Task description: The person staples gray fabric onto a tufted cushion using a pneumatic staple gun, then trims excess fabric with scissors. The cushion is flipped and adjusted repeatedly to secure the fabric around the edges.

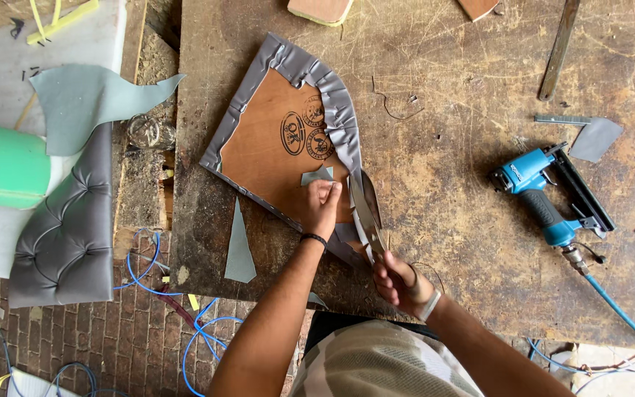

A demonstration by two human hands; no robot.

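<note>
Left hand (323,202) pinched on grey vinyl flap (318,175) atop wooden panel (277,151), mid-surface (450,220). Right hand (398,279) clenched on scissors (365,209), at five o'clock from the flap. Blades parted, long axis running toward eleven o'clock. Left hand nearer. Vinyl pleated along curved edge.

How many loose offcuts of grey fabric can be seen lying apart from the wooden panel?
4. A large curved grey fabric piece lies upper left, a narrow triangular grey strip left of the left hand, a small scrap at the table edge, another above the blue staple gun. Others may be hidden.
</note>
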